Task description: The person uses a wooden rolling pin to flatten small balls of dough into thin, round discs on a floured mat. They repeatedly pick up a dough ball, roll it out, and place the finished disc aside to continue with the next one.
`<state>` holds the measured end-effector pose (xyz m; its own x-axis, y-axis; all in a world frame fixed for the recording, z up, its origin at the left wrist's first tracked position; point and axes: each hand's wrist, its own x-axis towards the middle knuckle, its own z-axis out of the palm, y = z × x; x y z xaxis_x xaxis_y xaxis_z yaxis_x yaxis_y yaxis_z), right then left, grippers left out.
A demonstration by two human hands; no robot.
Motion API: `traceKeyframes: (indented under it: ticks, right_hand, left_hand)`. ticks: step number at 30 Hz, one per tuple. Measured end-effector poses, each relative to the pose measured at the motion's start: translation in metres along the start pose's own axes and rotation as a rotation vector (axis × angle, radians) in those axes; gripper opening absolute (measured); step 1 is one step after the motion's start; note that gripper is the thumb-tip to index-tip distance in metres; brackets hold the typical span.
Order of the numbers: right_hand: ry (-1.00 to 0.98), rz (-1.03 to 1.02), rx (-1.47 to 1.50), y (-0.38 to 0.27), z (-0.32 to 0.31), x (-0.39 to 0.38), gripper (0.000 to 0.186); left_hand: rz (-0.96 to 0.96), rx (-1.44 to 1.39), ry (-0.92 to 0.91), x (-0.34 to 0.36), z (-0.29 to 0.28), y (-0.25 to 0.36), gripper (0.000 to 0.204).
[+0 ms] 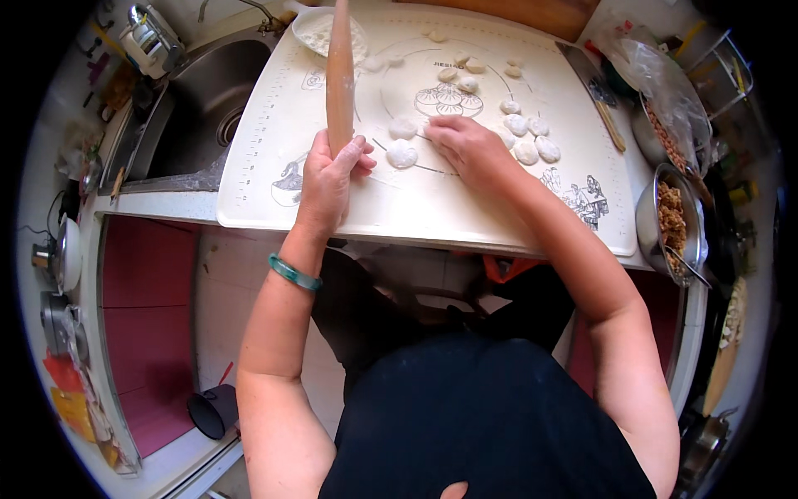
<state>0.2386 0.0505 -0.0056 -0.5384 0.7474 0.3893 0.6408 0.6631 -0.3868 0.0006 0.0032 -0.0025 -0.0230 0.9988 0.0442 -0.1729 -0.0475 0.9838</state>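
My left hand (pixel 334 175) grips a wooden rolling pin (pixel 339 75) that points away from me over the white printed mat (pixel 283 133). My right hand (pixel 465 150) is down on the mat with fingers bent together; what is under the fingertips is hidden. Just left of those fingers lie two floured dough discs (pixel 401 153), and several more floured rounds (pixel 516 125) lie to the right. Farther back are several small dough pieces (pixel 470 65). A white container of flour (pixel 328 29) stands at the mat's back left, partly behind the pin.
A steel sink (pixel 199 100) adjoins the mat on the left. At right are a knife (pixel 598 93), a steel bowl of filling (pixel 670 212) with a spoon, and another bowl (pixel 658 129) partly under plastic wrap. A dark pot (pixel 209 412) sits low at left.
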Motion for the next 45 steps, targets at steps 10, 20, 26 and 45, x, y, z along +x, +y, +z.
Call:
traceKeyframes:
  ticks: [10, 20, 26, 45]
  right_hand:
    - [-0.064, 0.305, 0.233, -0.005, -0.026, -0.006, 0.017]
    - [-0.267, 0.226, 0.152, -0.011, -0.042, -0.014, 0.038]
    - [-0.29, 0.214, 0.104, -0.019, -0.042, -0.006, 0.036]
    - [-0.108, 0.099, -0.235, -0.034, -0.033, -0.001, 0.068]
  left_hand:
    - [0.01, 0.085, -0.061, 0.0, 0.0, 0.003, 0.027]
    - [0.015, 0.058, -0.037, 0.0, -0.001, 0.001, 0.024]
    - [0.013, 0.07, -0.029, 0.0, -0.003, 0.0, 0.023]
    - [-0.002, 0.084, -0.011, -0.001, 0.002, 0.004, 0.029]
